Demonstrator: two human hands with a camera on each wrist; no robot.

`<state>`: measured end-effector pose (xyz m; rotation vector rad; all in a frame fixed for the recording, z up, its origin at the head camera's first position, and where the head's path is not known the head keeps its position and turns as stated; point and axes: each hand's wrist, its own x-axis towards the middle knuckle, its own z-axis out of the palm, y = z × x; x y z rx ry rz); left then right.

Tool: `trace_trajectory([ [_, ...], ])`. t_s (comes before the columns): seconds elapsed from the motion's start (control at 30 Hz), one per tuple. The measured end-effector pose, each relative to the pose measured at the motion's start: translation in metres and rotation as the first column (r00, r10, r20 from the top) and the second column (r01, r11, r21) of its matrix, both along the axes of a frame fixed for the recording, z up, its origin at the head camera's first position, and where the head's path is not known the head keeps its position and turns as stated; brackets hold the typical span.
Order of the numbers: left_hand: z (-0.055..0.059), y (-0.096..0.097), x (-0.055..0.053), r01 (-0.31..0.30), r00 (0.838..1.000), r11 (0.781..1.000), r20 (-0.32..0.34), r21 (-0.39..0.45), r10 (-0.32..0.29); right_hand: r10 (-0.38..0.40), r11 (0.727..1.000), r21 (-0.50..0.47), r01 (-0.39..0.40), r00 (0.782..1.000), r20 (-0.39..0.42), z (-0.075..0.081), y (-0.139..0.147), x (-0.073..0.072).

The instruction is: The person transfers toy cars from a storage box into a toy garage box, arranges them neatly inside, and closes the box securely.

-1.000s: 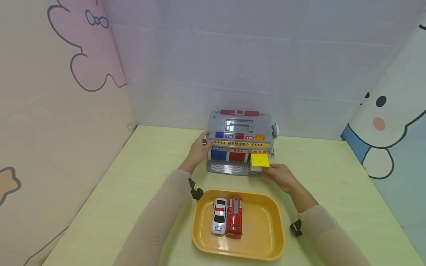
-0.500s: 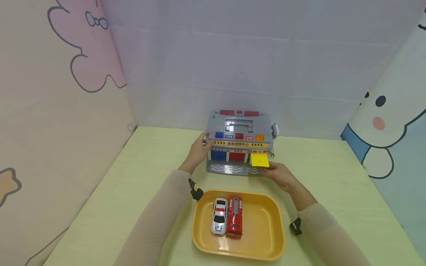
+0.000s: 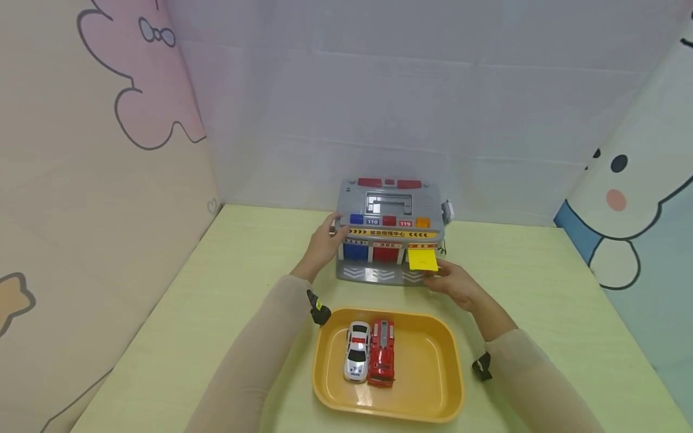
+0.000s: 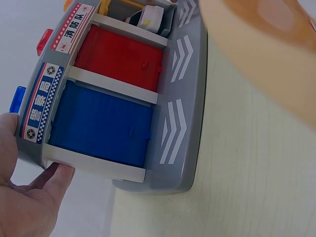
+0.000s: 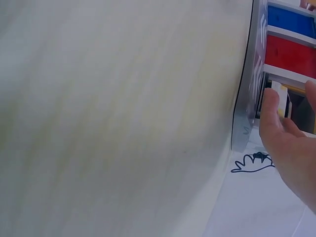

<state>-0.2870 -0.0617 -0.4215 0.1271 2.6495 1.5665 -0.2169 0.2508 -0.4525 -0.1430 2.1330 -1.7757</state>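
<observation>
A grey toy rescue station (image 3: 390,207) stands at the back of the table, with blue, red and yellow doors along its front. My left hand (image 3: 322,245) grips its left side. The yellow door (image 3: 422,260) is swung up, while the blue door (image 4: 101,126) and red door (image 4: 118,58) are down. Inside the third bay sits a small white toy vehicle (image 4: 150,19), mostly hidden in the head view. My right hand (image 3: 456,285) is at that bay's mouth, its thumb (image 5: 270,101) by the white vehicle's end and its fingers loosely extended.
An orange tray (image 3: 428,415) lies in front of the station. In it, a white police car (image 3: 356,355) and a red fire truck (image 3: 382,355) rest side by side. A white handset-like part (image 3: 448,210) is on the station's right side.
The white vehicle has moved from the ramp back into the bay, out of sight under the yellow door. My right hand moved slightly forward with it. My left hand stayed on the station.
</observation>
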Motion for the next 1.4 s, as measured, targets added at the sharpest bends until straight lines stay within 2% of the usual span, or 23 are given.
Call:
trace_trajectory([
  [0.17,0.001,-0.001,0.000,0.005,1.000,1.000,-0.007,0.005,-0.005,-0.105,0.995,0.000,0.105,0.994,-0.014,0.009,0.002,0.002],
  [0.27,0.001,-0.002,0.000,0.008,1.000,1.000,-0.007,0.004,-0.008,-0.189,0.982,0.008,0.189,0.981,-0.041,0.015,0.003,0.004],
  [0.4,0.000,-0.002,0.000,0.006,1.000,1.000,-0.001,0.002,-0.006,-0.254,0.966,0.034,0.258,0.962,-0.100,0.022,0.004,0.006],
  [0.57,0.000,-0.001,0.000,0.003,1.000,1.000,0.002,0.007,-0.003,-0.294,0.947,0.090,0.309,0.945,-0.146,0.028,0.002,0.007],
  [0.67,-0.001,-0.001,0.000,0.004,1.000,1.000,0.002,0.009,-0.004,-0.293,0.935,0.148,0.322,0.937,-0.190,0.031,0.000,0.008],
  [0.8,-0.002,-0.001,-0.001,0.002,1.000,1.000,0.005,0.007,-0.002,-0.244,0.902,0.271,0.336,0.915,-0.321,0.036,-0.003,0.007],
  [0.97,-0.001,-0.001,-0.001,0.001,1.000,1.000,0.008,0.012,-0.001,-0.091,0.854,0.410,0.321,0.867,-0.490,0.044,-0.008,0.001],
  [1.07,0.000,-0.001,0.000,0.002,1.000,1.000,0.010,0.015,-0.002,0.005,0.825,0.482,0.296,0.848,-0.530,0.046,-0.009,-0.007],
  [1.23,0.001,-0.001,0.001,-0.001,1.000,1.000,0.013,0.013,0.001,0.153,0.753,0.594,0.284,0.802,-0.578,0.041,-0.013,-0.022],
  [1.33,0.002,-0.001,0.001,-0.001,1.000,1.000,0.012,0.012,0.001,0.195,0.723,0.620,0.304,0.772,-0.605,0.037,-0.017,-0.028],
  [1.4,0.002,-0.001,0.001,0.002,1.000,1.000,0.013,0.008,-0.002,0.197,0.719,0.617,0.321,0.757,-0.624,0.035,-0.019,-0.029],
])
